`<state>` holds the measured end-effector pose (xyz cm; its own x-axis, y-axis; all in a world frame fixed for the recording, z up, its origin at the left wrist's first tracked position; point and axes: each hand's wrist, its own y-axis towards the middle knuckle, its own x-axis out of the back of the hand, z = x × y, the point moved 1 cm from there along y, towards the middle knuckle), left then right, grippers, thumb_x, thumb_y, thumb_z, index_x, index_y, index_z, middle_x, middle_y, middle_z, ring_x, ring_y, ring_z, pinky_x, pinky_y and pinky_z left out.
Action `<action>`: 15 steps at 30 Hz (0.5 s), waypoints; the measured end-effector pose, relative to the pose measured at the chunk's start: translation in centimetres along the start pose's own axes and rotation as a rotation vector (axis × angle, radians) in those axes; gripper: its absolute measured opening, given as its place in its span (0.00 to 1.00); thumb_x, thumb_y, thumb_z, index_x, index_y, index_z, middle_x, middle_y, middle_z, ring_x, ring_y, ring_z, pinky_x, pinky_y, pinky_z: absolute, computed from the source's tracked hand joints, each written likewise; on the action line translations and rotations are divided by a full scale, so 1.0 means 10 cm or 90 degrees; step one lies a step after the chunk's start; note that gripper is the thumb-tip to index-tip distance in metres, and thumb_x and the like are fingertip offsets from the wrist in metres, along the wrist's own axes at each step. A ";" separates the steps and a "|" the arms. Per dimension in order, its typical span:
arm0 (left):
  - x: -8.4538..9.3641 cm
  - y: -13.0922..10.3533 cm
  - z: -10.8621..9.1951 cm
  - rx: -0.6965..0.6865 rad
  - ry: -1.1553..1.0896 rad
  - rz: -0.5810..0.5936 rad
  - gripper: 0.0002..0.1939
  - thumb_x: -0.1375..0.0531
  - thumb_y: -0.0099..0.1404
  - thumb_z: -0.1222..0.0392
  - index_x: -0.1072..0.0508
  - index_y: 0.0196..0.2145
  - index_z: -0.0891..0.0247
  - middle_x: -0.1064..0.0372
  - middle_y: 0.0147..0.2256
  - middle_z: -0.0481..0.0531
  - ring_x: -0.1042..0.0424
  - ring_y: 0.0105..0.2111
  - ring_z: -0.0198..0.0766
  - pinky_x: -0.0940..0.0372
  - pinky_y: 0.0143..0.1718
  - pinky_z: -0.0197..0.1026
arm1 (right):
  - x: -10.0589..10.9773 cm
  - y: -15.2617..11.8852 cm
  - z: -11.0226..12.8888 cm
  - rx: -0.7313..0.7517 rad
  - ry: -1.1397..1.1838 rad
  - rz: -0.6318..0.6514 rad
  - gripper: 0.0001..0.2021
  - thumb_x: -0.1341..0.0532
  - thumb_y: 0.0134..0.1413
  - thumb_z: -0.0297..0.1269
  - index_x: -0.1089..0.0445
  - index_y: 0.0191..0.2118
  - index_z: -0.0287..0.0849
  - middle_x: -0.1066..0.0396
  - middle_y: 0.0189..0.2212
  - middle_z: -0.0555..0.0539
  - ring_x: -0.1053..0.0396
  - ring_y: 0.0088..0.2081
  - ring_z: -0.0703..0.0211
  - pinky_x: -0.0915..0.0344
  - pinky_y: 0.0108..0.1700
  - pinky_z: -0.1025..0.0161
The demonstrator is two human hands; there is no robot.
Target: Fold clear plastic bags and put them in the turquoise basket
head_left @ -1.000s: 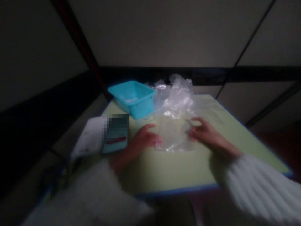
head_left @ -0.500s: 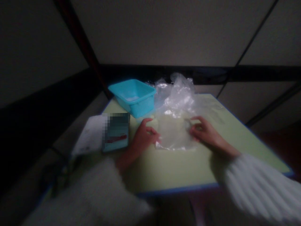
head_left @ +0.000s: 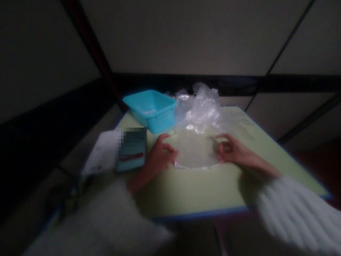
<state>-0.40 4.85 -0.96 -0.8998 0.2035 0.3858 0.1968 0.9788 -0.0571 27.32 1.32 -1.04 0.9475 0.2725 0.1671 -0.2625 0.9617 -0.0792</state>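
Note:
A clear plastic bag (head_left: 196,151) lies on the table with its near edge towards me. My left hand (head_left: 163,154) is at the bag's left side, thumb and fingers closed in a pinch on that edge, the index finger raised and bent. At the opposite side my right hand (head_left: 229,150) pinches the right edge in much the same way. Between the two hands the film is stretched fairly flat. The exact grip of the fingertips is blurred in the dim light.
Behind the bag rises a crumpled heap of clear plastic (head_left: 205,105). A turquoise basin (head_left: 161,119) stands at the back left. Nearer on the left are a dark flat device with a partly pixelated screen (head_left: 133,149) and a white sheet (head_left: 99,153). The yellow-green table (head_left: 191,193) has a blue edge.
My hands have moved slightly apart, the left one leftward and the right one rightward. The bag's near edge looks straighter and less wrinkled.

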 end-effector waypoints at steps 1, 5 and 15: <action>0.01 -0.01 0.00 -0.001 0.006 0.014 0.30 0.39 0.56 0.64 0.48 0.53 0.61 0.35 0.28 0.41 0.28 0.18 0.33 0.45 0.09 0.28 | 0.00 0.00 0.00 0.000 -0.004 0.010 0.32 0.30 0.41 0.38 0.48 0.50 0.47 0.41 0.27 0.58 0.32 0.24 0.65 0.37 0.20 0.69; 0.04 -0.05 -0.02 -0.005 0.028 0.067 0.33 0.38 0.54 0.64 0.48 0.55 0.62 0.34 0.27 0.41 0.29 0.18 0.32 0.44 0.10 0.28 | 0.00 0.01 0.01 -0.004 -0.020 0.043 0.32 0.30 0.40 0.38 0.47 0.49 0.47 0.42 0.26 0.58 0.34 0.24 0.66 0.38 0.20 0.69; 0.10 -0.07 -0.06 0.022 -0.017 0.123 0.48 0.33 0.44 0.69 0.50 0.59 0.60 0.33 0.25 0.39 0.34 0.16 0.29 0.43 0.14 0.28 | -0.01 0.01 -0.01 0.039 -0.021 0.077 0.33 0.30 0.40 0.31 0.46 0.51 0.47 0.41 0.26 0.58 0.35 0.26 0.67 0.33 0.27 0.67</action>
<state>-1.17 4.35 -0.01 -0.8572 0.3872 0.3396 0.3531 0.9218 -0.1597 27.22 1.38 -1.18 0.9022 0.3859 0.1926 -0.3854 0.9218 -0.0413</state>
